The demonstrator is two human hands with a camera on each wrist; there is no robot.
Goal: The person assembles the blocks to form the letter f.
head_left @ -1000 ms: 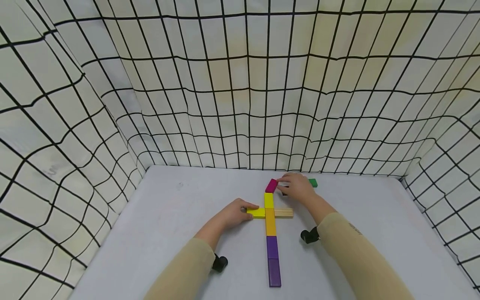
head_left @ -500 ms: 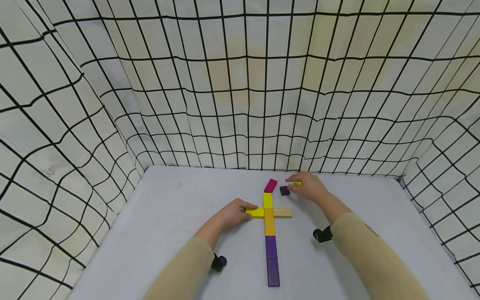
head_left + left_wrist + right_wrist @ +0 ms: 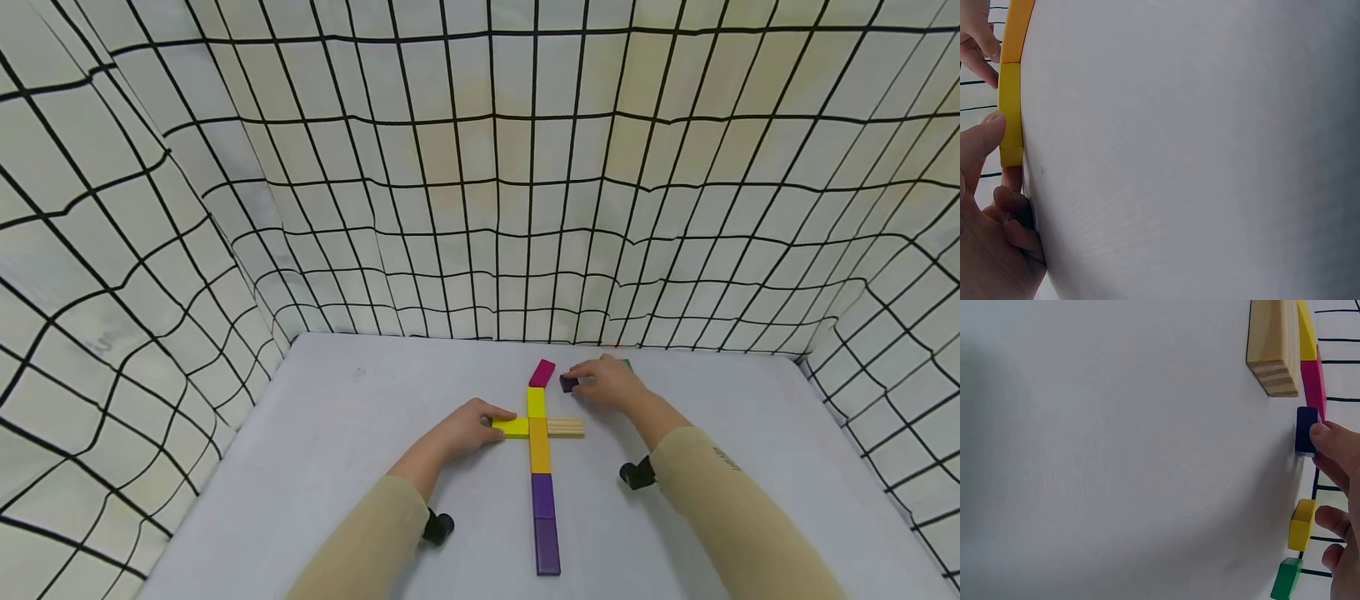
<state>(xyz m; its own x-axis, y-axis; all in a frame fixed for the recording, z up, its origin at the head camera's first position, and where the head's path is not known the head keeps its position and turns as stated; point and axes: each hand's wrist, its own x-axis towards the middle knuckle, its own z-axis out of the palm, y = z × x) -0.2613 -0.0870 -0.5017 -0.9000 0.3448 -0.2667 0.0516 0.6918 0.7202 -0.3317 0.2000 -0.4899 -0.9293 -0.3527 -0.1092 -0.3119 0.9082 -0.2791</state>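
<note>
On the table a cross of wooden blocks lies flat. My left hand [image 3: 470,425] pinches the yellow block [image 3: 516,428] that forms its left arm; in the left wrist view the thumb touches this yellow block [image 3: 1011,115]. An orange block [image 3: 539,446] is the cross's middle, with another yellow block [image 3: 536,402] beyond it and purple blocks [image 3: 544,496] nearer me. At the far end a magenta block [image 3: 542,373] sits at a slant. My right hand [image 3: 610,383] holds a small dark purple block [image 3: 567,383] by thumb and forefinger, just right of the magenta one; the right wrist view shows this dark block [image 3: 1306,430].
A natural wood block [image 3: 566,428] with grooves forms the cross's right arm. A yellow block [image 3: 1301,525] and a green block [image 3: 1286,579] lie beside my right hand, mostly hidden in the head view. Black netting [image 3: 480,233] over white walls encloses the table's back and sides.
My right hand left the magenta block, moved right past the dark purple block, then came back left and took hold of it. My left hand stayed on the yellow block.
</note>
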